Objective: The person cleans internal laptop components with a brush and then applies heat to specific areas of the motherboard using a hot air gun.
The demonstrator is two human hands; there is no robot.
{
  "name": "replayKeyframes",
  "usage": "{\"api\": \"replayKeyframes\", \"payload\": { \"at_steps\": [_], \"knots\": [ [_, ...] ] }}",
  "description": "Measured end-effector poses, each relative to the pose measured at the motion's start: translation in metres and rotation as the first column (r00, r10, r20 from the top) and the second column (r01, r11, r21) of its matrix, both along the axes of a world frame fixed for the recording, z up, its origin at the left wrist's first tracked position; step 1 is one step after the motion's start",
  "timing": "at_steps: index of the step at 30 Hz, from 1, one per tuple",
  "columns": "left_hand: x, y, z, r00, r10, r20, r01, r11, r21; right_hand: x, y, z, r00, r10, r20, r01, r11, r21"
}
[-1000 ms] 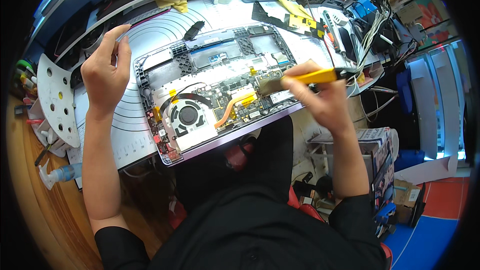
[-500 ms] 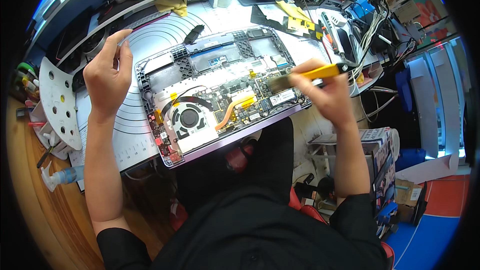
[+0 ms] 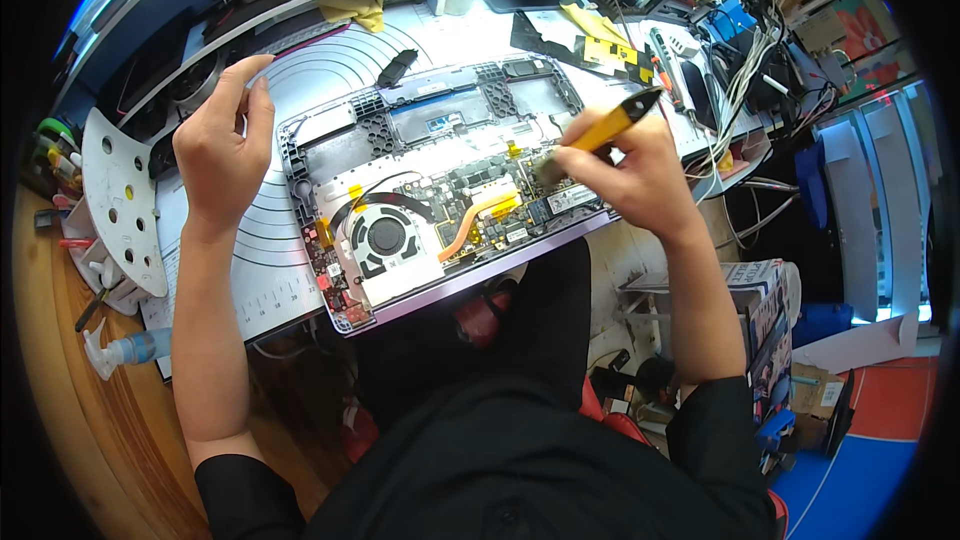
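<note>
An opened laptop [image 3: 400, 155] lies at the desk's near edge, its fan, copper heat pipe and circuit board exposed. My right hand [image 3: 645, 175] is closed round a brush [image 3: 612, 128] with a yellow handle and dark end. Its bristles are down at the right part of the circuit board, partly screened by my fingers; whether they press on it I cannot tell. My left hand [image 3: 225, 145] hovers beside the laptop's left edge with nothing in it, thumb and index finger apart and the other fingers curled.
Behind the laptop lie a small black piece [image 3: 398, 67] and a yellow cloth [image 3: 355, 7]. A white holed tool rack [image 3: 120, 210] and spray bottle [image 3: 135, 350] stand at left. Tangled cables [image 3: 745, 90] and a power strip [image 3: 675, 40] crowd the right.
My right hand has swung the brush, so its handle now tilts more steeply up and its bristles sit slightly further left on the board. My left hand stays beside the laptop.
</note>
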State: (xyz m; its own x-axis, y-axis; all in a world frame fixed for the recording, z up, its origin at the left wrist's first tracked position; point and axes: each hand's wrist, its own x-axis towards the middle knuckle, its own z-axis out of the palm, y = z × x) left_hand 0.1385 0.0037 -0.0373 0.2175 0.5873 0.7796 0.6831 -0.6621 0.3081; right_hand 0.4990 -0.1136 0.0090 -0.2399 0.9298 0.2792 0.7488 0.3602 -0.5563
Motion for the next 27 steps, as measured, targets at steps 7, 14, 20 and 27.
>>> {"api": "replayKeyframes", "payload": {
  "at_steps": [7, 14, 20, 27],
  "knots": [
    [-0.001, 0.0, 0.001, 1.0, -0.014, -0.028, 0.014, 1.0, 0.012, 0.004, 0.003, -0.003, 0.998, 0.033, -0.057, -0.028, 0.996, 0.081],
    [0.0, -0.001, 0.0, 1.0, -0.02, -0.007, 0.02, 1.0, -0.013, 0.002, 0.004, -0.002, 0.993, 0.101, -0.066, -0.095, 0.991, 0.092],
    [0.0, 0.0, 0.0, 1.0, -0.022, 0.006, 0.022, 1.0, -0.014, 0.016, 0.013, -0.007, 0.997, -0.071, -0.003, 0.071, 0.983, 0.172],
    [-0.001, 0.0, 0.002, 0.999, -0.021, -0.025, 0.021, 1.0, 0.009, 0.02, 0.009, 0.006, 0.999, -0.022, -0.05, 0.025, 0.997, 0.076]
  ]
}}
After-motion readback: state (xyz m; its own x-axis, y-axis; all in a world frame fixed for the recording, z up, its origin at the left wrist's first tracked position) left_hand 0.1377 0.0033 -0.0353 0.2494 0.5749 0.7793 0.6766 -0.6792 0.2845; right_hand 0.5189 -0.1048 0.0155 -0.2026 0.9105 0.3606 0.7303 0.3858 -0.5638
